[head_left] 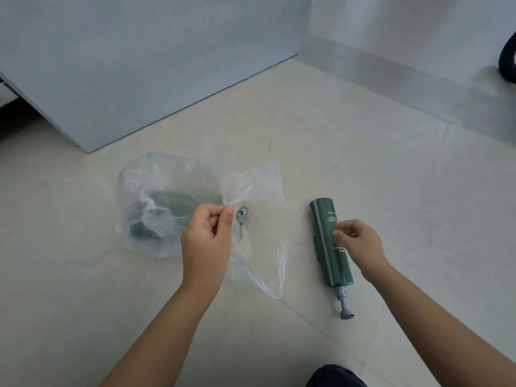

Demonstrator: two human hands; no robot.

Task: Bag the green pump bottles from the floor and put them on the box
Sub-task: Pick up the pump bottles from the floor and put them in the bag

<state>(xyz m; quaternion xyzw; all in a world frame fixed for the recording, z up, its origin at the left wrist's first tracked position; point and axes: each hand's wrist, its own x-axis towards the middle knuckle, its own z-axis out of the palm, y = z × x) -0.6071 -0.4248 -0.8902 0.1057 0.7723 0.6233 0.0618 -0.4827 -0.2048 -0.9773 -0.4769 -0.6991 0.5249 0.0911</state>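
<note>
A clear plastic bag (173, 185) lies on the floor at centre left, with a green pump bottle (167, 210) inside it and that bottle's grey pump head (242, 215) near the bag's mouth. My left hand (208, 236) pinches the bag's edge between thumb and forefinger. A second green pump bottle (326, 233) lies flat on the floor to the right, its grey pump (344, 307) pointing toward me. My right hand (360, 247) hovers over this bottle's middle, fingers curled and touching or nearly touching it; I cannot tell whether it grips.
A large grey-white box or panel (139, 65) stands behind the bag. A wall with a baseboard (405, 79) runs at the right, and a dark curved object (508, 60) sits at the far right edge. My dark-clothed knee (335, 378) shows at the bottom.
</note>
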